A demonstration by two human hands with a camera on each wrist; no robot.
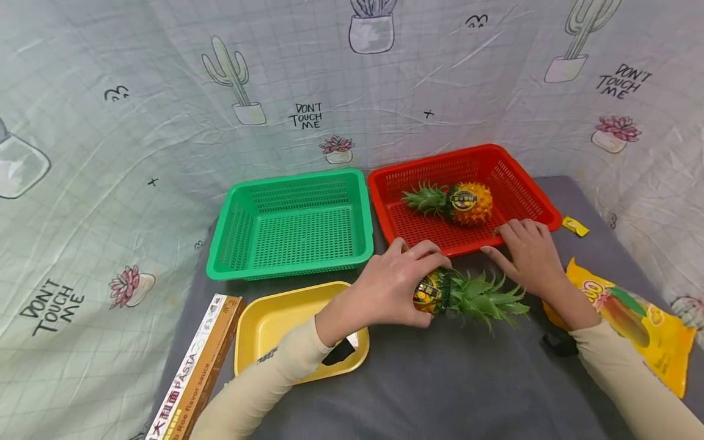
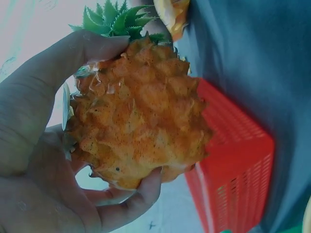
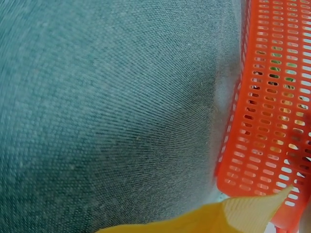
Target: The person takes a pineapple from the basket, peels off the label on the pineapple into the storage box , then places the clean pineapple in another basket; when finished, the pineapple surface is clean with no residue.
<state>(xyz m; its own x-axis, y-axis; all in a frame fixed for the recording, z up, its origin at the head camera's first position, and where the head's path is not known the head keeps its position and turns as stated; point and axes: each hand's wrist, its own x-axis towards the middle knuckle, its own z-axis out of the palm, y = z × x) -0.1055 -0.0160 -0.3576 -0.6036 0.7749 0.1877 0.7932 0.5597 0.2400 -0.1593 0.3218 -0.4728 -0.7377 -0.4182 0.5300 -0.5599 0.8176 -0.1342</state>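
Observation:
My left hand (image 1: 398, 278) grips a small pineapple (image 1: 431, 291) with a dark label, held in front of the red basket (image 1: 407, 241). In the left wrist view its spiky orange body (image 2: 141, 116) fills the grasp, the thumb near the leafy crown and fingertips curled under the far end. The crown (image 1: 486, 296) points right, towards my right hand. At the red basket's front rim is my right hand (image 1: 530, 256), fingers loosely bent and thumb spread away from them. A second pineapple (image 1: 472, 203) lies inside that basket, crown to the left.
A green basket (image 1: 220, 244) stands left of the red one. Nearer me are a yellow tray (image 1: 242, 342) with a dark item in it and a long pasta box (image 1: 206, 366). At right lie a yellow mango-print bag (image 1: 654, 330) and a small yellow packet (image 1: 575, 226).

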